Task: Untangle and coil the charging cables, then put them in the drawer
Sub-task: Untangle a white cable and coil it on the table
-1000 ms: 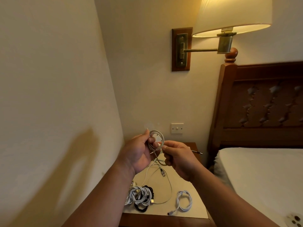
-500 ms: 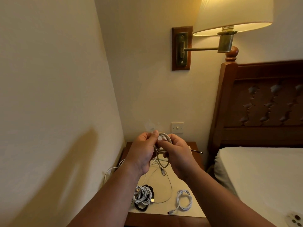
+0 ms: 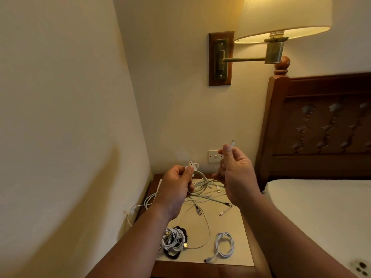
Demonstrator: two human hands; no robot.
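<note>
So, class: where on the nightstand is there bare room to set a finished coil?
Bare top lies between the small white coil and the loose tangle, and by the front edge between that coil and the white bundle. The nightstand is crowded at the back.

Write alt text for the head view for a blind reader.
Above a bedside table, the left hand grips loops of white cable and the right hand pinches a white cable end. Loose cables, a coiled white cable and a white-and-black bundle lie on the table, beside a bed.

White coiled cable (image 3: 224, 245), white bundle (image 3: 172, 238), black cable (image 3: 170, 256); nightstand top (image 3: 236, 227) cream; headboard (image 3: 325, 163) reddish-brown, seemingly with repeated cut-out pattern.
</note>
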